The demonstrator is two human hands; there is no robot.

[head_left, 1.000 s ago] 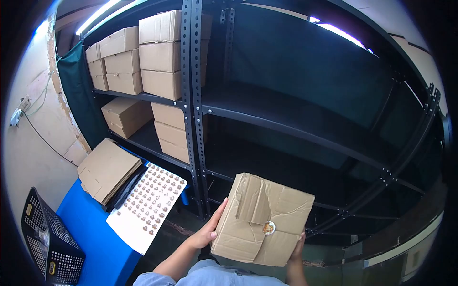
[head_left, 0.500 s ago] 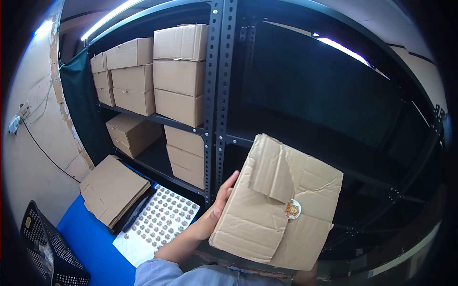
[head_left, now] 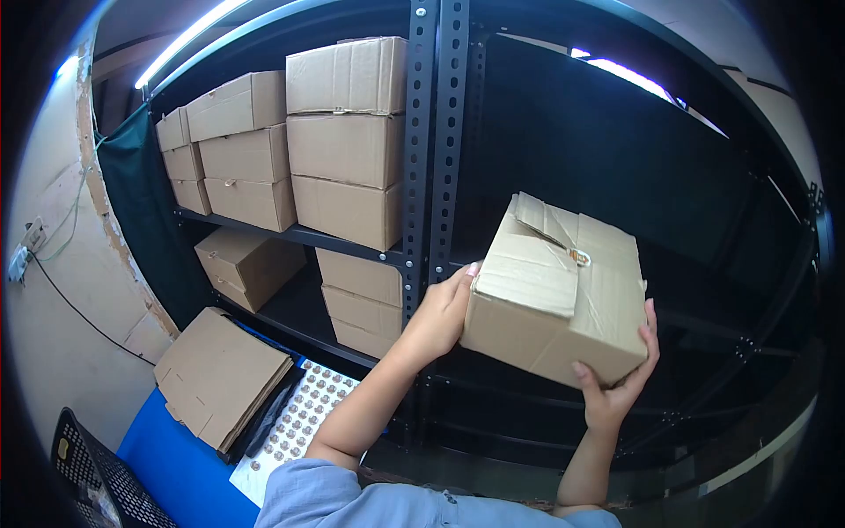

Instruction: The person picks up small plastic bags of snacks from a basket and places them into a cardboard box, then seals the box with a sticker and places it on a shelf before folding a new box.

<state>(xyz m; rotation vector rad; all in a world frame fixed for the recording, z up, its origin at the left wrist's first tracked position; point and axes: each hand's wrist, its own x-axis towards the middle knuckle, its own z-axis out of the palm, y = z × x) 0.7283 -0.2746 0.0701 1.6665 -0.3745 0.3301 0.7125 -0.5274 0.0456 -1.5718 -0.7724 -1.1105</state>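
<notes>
Between my hands is a cardboard box (head_left: 563, 304), its top flaps folded shut and a small round sticker (head_left: 579, 257) across the seam. My left hand (head_left: 446, 310) grips its left side, the thumb at the upper edge and the other fingers hidden. At the lower right corner my right hand (head_left: 620, 387) holds it, thumb on the front face and fingers round the right side. The box is raised, slightly tilted, in front of the right bay of a black metal shelf rack (head_left: 422, 176).
Stacked cardboard boxes (head_left: 348, 145) fill much of the rack's left bay. Flattened cardboard (head_left: 224, 374) and a sheet of round stickers (head_left: 304, 409) lie on a blue surface (head_left: 180, 462) at lower left. Beside it stands a black perforated basket (head_left: 110, 475); a wall (head_left: 53, 176) rises at far left.
My arms have stretched forward and carried the box up and away toward the rack. It has tipped so its front face shows, and my right hand has come into view.
</notes>
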